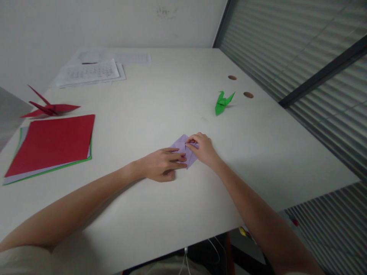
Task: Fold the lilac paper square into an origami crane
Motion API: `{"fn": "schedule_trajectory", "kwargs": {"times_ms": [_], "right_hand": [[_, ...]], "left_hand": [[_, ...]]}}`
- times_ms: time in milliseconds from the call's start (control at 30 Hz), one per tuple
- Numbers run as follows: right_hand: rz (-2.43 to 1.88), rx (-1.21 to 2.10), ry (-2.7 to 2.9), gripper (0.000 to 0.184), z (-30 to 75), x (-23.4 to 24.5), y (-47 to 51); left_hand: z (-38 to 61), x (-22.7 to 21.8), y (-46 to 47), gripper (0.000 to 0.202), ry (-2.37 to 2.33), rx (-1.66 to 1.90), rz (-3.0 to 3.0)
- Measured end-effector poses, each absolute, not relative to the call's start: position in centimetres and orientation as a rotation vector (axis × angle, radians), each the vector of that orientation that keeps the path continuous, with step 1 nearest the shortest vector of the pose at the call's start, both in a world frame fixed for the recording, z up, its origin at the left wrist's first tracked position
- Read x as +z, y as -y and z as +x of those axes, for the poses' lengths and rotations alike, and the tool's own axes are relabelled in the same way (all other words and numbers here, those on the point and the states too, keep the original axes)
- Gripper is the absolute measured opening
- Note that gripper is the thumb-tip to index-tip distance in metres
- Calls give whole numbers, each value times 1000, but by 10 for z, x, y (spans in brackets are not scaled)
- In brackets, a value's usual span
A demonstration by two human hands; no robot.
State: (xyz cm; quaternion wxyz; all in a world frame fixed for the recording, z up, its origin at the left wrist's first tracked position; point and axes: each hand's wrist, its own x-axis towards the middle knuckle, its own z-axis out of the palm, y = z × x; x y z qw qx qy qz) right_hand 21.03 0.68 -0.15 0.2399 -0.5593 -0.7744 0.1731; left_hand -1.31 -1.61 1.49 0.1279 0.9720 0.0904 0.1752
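Observation:
A small folded piece of lilac paper (pixel 181 144) lies flat on the white table (pixel 160 103), near its middle. My left hand (pixel 162 164) rests on the paper's near side, fingers stretched flat along it and pressing it down. My right hand (pixel 203 148) is at the paper's right corner, fingertips pinched on a fold of it. Part of the paper is hidden under both hands.
A stack of coloured sheets with a red one on top (pixel 51 145) lies at the left. Behind it stands a red paper crane (pixel 48 108). A green paper crane (pixel 222 102) sits at the right, near two round brown discs (pixel 248 94). Printed papers (pixel 91 70) lie at the back.

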Motion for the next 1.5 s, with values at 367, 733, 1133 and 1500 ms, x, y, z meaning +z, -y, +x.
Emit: {"fn": "schedule_trajectory", "kwargs": {"times_ms": [367, 733, 1133, 1500], "right_hand": [[-1515, 505, 2106, 6, 211, -2, -9], [-1545, 455, 2128, 5, 210, -5, -10], [-1573, 392, 2103, 7, 208, -6, -8], [-1588, 370, 2109, 7, 207, -4, -6]], "left_hand": [[-11, 11, 16, 43, -267, 606, 2720], [-12, 15, 12, 43, -346, 545, 2605], [-13, 18, 12, 46, -369, 471, 2783], [-15, 12, 11, 50, -363, 440, 2851]]}}
